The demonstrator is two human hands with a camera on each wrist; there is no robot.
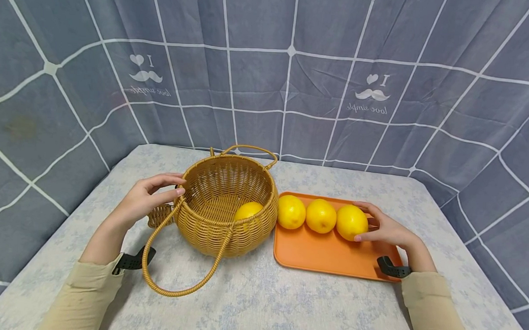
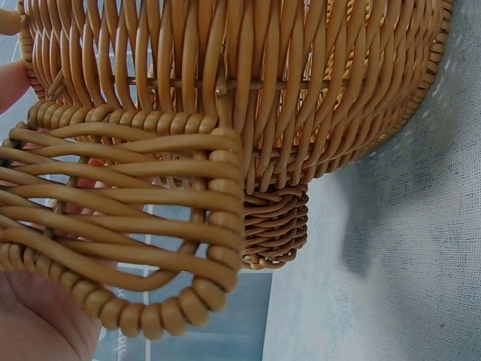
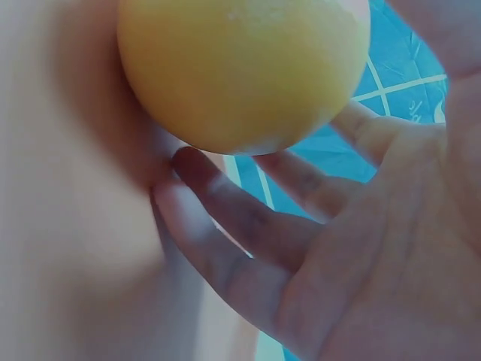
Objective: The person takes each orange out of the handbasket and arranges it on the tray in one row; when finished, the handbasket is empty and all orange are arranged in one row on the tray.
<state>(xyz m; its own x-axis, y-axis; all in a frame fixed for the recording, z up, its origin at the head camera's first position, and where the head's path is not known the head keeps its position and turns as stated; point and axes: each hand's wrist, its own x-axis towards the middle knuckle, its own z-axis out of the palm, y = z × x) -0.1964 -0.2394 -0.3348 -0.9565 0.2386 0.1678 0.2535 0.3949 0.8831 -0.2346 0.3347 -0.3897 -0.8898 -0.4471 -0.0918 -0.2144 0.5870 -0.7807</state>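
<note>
A round wicker basket (image 1: 226,237) stands left of centre, one lemon (image 1: 248,211) inside it. At its left rim my left hand (image 1: 145,196) holds on with fingers and thumb; the left wrist view shows the woven side (image 2: 316,83) and a wicker tab (image 2: 128,203) in front of the palm. To the right, an orange tray (image 1: 318,256) carries three lemons in a row along its back. Around the rightmost lemon (image 1: 352,222) my right hand (image 1: 388,229) has its thumb in front and fingers behind. That lemon (image 3: 244,75) fills the top of the right wrist view.
One basket handle (image 1: 176,293) hangs forward over the tablecloth, and another handle (image 1: 252,146) stands at the back rim. The left lemon (image 1: 291,212) and middle lemon (image 1: 321,216) sit close beside the basket. A grey-blue curtain (image 1: 259,81) surrounds the table's far side.
</note>
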